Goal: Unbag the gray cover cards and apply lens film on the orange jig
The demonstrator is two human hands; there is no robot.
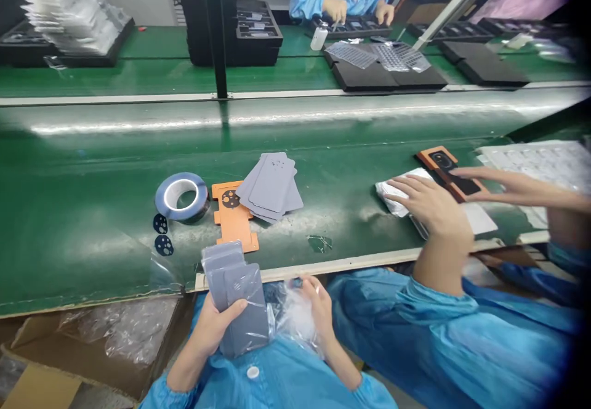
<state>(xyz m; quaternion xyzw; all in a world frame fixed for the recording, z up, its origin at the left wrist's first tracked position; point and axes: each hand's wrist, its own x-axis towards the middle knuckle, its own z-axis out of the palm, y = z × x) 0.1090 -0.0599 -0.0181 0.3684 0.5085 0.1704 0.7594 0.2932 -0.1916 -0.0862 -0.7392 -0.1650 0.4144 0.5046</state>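
Observation:
My left hand (217, 326) grips a fanned stack of grey phone back panels (244, 304) in clear film, thumb on top, just off the bench's front edge. In my right hand (318, 310), close beside the stack, the fingers pinch a crumpled clear plastic bag (295, 313) that hangs over my lap. On the bench ahead lies a fanned pile of grey panels (270, 184), partly over an orange fixture plate (233, 224) with a dark camera-shaped piece. A roll of blue tape (181, 196) lies to its left, with two dark camera-shaped pieces (163, 245) below.
At right, a co-worker's hands (434, 206) work by an orange fixture with a dark phone panel (446, 166) and a white cloth (397, 196). Below left stands a cardboard box (50, 347) holding clear plastic. Across the bench, another person works behind black trays (258, 39).

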